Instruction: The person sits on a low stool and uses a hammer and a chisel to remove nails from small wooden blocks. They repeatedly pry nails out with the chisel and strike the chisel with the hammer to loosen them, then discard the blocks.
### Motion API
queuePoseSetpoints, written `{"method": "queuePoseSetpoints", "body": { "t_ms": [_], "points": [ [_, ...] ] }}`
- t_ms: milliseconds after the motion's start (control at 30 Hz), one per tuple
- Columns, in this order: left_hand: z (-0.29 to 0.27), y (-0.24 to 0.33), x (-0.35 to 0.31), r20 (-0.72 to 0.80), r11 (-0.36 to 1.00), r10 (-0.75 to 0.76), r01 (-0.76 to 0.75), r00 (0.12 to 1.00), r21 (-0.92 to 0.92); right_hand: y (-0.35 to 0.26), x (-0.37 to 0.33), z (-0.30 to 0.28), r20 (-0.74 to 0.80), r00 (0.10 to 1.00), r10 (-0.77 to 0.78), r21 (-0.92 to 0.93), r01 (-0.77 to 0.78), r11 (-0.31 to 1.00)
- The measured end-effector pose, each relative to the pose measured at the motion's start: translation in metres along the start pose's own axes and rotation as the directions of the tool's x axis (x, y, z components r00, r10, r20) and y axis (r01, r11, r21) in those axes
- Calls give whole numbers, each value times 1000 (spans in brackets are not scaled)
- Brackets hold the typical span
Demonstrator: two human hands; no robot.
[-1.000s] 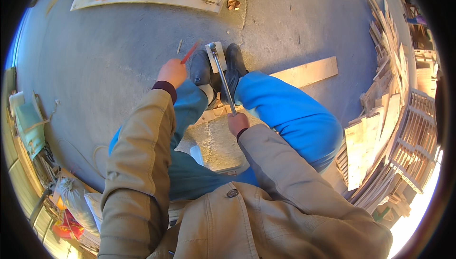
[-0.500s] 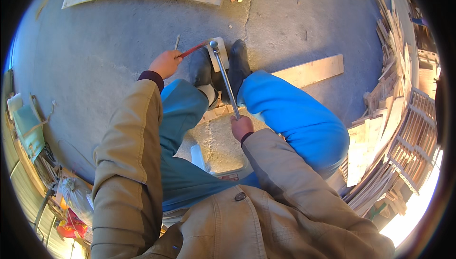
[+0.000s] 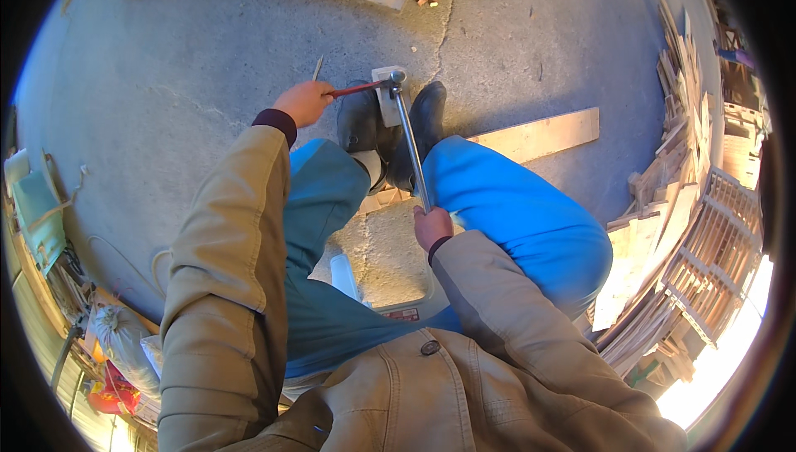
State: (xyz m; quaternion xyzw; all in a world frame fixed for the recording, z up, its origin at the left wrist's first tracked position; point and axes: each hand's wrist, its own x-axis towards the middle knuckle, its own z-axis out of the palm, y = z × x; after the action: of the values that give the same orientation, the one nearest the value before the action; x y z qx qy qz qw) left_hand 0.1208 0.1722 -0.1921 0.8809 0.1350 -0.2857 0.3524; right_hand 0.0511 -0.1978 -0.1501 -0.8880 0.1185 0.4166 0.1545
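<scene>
Two hands brace tools: your left hand [image 3: 305,103] grips the red-handled tool [image 3: 358,88], your right hand [image 3: 432,226] clamps the steel bar [image 3: 410,147] onto the block [image 3: 386,95] pinned between your boots [image 3: 361,120].

Seated over a plank [image 3: 539,133], the left hand [image 3: 305,104] grips a red tool [image 3: 358,89], the right hand [image 3: 433,226] a hammer [image 3: 408,141].

You get bright, low sunlight flaring white at the lower right rim, your own bluish shadow cast across the concrete floor [image 3: 166,79], sharp focus in the middle, and heavy fisheye bending inside a black border.
</scene>
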Motion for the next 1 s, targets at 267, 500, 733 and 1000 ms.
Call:
{"method": "queuePoseSetpoints", "body": {
  "t_ms": [267, 500, 733, 1000],
  "points": [
    [-11, -5, 17, 17, 994, 17, -18, 1000, 109, -46, -23, -64, 195, 980, 31, -60, -19, 998],
    [-11, -8, 32, -20, 979, -20, 23, 1000, 201, -88, -51, -153, 169, 963, -209, 174, 180, 968],
    [-19, -2, 33, 3, 977, -32, 31, 999, 209, -98, -82, -161, 196, 954, -226, 638, 51, 769],
    [-19, 3, 36, -41, 963, -88, 95, 995, 251, -94, -80, -154, 141, 919, -368, 768, 133, 626]
  ]
}}
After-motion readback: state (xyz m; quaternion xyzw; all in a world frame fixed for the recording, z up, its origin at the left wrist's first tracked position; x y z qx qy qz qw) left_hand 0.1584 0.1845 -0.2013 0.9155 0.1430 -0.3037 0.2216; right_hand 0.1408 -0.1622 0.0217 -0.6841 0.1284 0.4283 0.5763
